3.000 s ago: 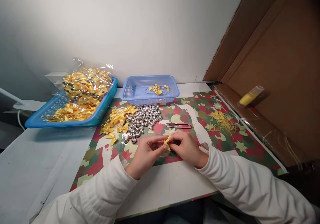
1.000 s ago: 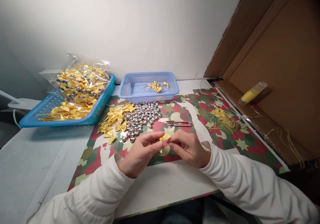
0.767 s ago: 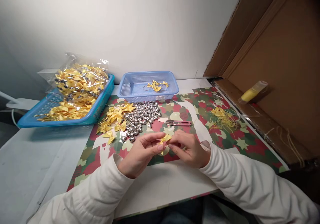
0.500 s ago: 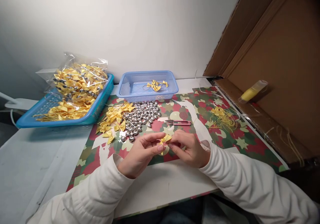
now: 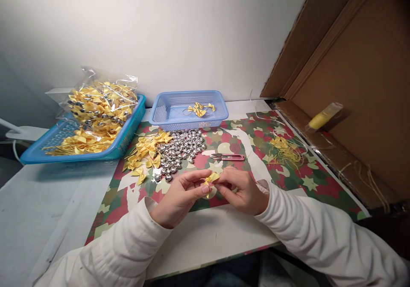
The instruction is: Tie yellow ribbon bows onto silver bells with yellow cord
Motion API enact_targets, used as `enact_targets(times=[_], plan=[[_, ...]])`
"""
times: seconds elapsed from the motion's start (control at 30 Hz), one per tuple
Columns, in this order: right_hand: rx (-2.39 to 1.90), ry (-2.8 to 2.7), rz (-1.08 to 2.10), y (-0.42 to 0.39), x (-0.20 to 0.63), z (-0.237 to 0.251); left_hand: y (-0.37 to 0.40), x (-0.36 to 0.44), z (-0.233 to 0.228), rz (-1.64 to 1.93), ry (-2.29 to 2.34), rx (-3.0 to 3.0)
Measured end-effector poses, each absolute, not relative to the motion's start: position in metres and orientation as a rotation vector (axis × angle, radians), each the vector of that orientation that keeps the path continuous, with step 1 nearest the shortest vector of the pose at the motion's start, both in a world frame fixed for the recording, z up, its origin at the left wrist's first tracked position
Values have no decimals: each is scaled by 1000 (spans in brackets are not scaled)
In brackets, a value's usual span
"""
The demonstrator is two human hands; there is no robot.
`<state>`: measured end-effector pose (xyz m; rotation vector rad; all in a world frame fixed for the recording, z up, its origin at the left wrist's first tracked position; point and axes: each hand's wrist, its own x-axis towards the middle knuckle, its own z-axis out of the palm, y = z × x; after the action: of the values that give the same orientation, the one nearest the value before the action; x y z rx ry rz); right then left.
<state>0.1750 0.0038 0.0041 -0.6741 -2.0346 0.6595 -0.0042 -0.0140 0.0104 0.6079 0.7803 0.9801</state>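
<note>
A small yellow ribbon bow (image 5: 212,178) is held between both hands above the near part of the patterned sheet. My left hand (image 5: 184,193) pinches its left side between thumb and fingers. On the other side, the curled fingers of my right hand (image 5: 241,188) close on the bow's right edge. Whether a thread or a bell is also in the fingers, I cannot tell. Just beyond lie silver jingle bells (image 5: 181,150) in a heap, and loose yellow bows (image 5: 144,152) with thin ties are piled to their left. Red-handled thread snips (image 5: 229,157) lie beyond my right hand.
A light blue basket (image 5: 188,123) at the back holds a few bows. On the left, a blue tray (image 5: 38,150) carries more bows and a filled clear bag (image 5: 102,95). Yellow threads (image 5: 286,154) lie at right, near a yellow tube (image 5: 325,117) by the cardboard (image 5: 361,86).
</note>
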Motion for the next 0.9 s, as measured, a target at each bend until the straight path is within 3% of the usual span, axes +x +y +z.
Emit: enact_targets(times=[0.9], plan=[[-704,-1793,1147,3,170,-8,-14,-2,5,912,856,664]])
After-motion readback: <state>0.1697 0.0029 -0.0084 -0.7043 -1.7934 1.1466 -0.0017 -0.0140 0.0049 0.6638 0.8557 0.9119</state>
